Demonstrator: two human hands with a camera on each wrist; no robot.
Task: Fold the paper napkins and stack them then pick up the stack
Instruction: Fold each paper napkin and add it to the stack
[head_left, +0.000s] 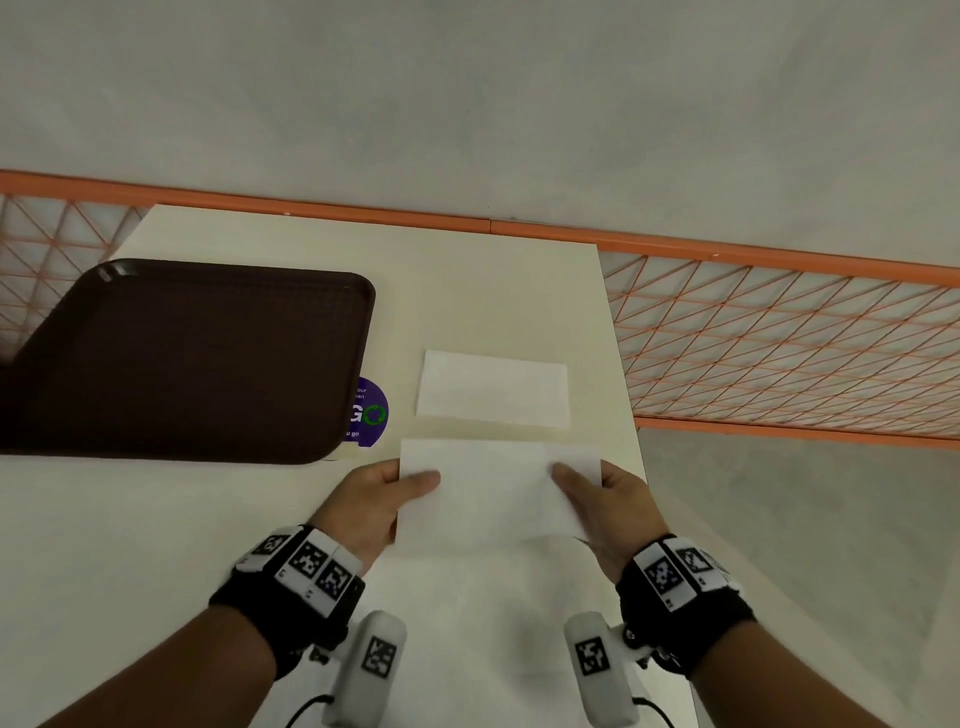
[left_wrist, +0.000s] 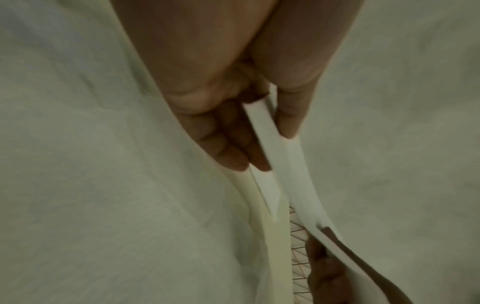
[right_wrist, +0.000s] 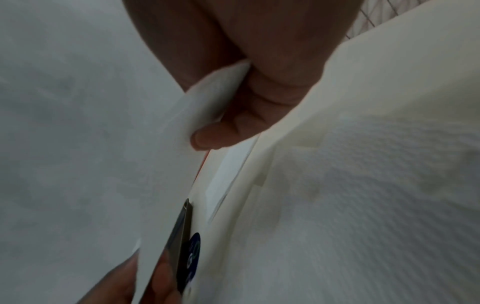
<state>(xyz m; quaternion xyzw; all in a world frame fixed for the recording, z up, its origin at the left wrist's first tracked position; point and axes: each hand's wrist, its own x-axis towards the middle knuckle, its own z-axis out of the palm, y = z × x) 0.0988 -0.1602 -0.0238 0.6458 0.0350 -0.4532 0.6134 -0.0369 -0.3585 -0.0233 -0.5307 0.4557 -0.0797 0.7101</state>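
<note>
Both hands hold a white paper napkin (head_left: 498, 488) above the cream table (head_left: 260, 545), its near part hanging toward me. My left hand (head_left: 384, 493) pinches its left edge, thumb on top and fingers beneath; the left wrist view shows the napkin (left_wrist: 270, 148) edge-on between the thumb and fingers (left_wrist: 226, 144). My right hand (head_left: 597, 493) pinches the right edge; in the right wrist view the napkin (right_wrist: 182, 164) lies across the fingers (right_wrist: 221, 137). A folded white napkin (head_left: 492, 388) lies flat on the table just beyond the held one.
A dark brown tray (head_left: 182, 364) sits at the table's left, partly covering a purple round sticker (head_left: 371, 413). An orange mesh railing (head_left: 779, 332) runs behind and to the right of the table. The table's right edge is close to my right hand.
</note>
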